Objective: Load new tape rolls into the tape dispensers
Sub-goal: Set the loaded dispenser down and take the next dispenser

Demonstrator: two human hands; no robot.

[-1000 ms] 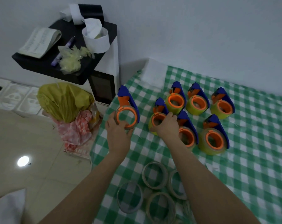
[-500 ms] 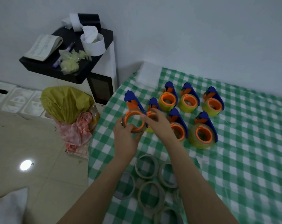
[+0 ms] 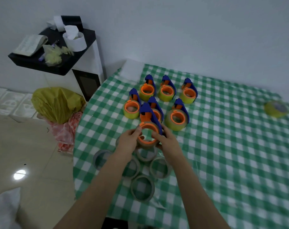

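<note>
The left hand [image 3: 129,142] pinches the orange ring of a blue-and-orange plastic tape dispenser [image 3: 148,115] between its fingers; the right hand [image 3: 167,141] curls its fingers round the other side.

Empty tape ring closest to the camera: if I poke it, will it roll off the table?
Probably not: the empty tape ring lies flat on the checked tablecloth, so it should slide rather than roll. It looks thin-walled and hollow, so likely very light and a bit squashable. Stood on edge, it would probably roll.
</note>
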